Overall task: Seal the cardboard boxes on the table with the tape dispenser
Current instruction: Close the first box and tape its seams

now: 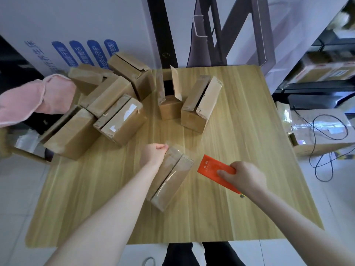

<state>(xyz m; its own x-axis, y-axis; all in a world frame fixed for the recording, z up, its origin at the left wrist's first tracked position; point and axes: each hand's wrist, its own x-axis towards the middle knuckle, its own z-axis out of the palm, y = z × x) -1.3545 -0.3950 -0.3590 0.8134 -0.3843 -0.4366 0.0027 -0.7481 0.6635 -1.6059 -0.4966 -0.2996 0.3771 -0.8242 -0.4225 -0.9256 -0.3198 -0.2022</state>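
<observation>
1. The left hand [153, 153] is bare from the knuckles to the wrist.
2. Behind it the left forearm [115, 204] is bare too, with skin uncovered right down to the lower edge of the view. It looks long and broadens toward that edge.
3. The right hand [244, 177] is likewise bare, and its thumb shows a short nail.
4. The right forearm [299, 219] is uncovered as far as the lower right corner.
5. Nearer the body than both hands, between the forearms, are plain black trousers [180, 254], one leg on each side of a narrow gap.
</observation>
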